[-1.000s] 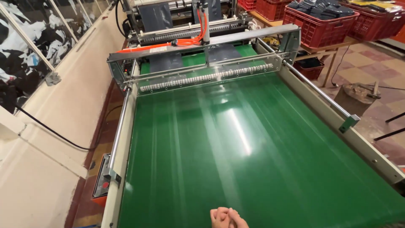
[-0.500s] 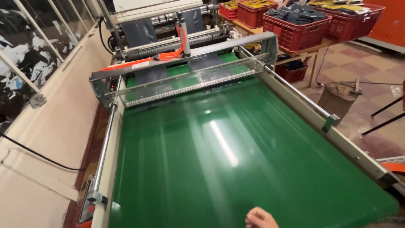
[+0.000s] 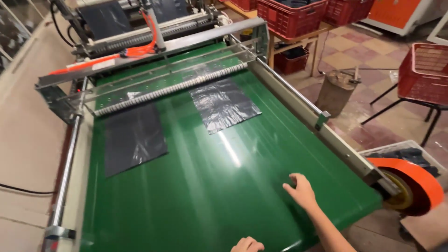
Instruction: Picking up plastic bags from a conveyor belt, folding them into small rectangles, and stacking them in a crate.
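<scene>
Two black plastic bags lie flat on the green conveyor belt (image 3: 205, 186): one bag (image 3: 133, 137) at the left, the other bag (image 3: 223, 103) at the middle right, just out from under the roller bar (image 3: 168, 88). My right hand (image 3: 301, 190) reaches over the belt near its front right, fingers spread, holding nothing, well short of the bags. My left hand (image 3: 247, 245) shows only at the bottom edge, fingers curled with nothing visible in them.
The bag machine (image 3: 140, 28) with orange hoses stands at the belt's far end. Metal side rails (image 3: 308, 116) border the belt. An orange roller guard (image 3: 410, 184) sits at the front right corner. Red crates (image 3: 289, 14), a red basket (image 3: 424, 70) and a metal bucket (image 3: 337, 91) stand at the right.
Two black bags have come out onto the belt, which was bare before. My right hand has stretched forward over the belt. The view has swung to the right.
</scene>
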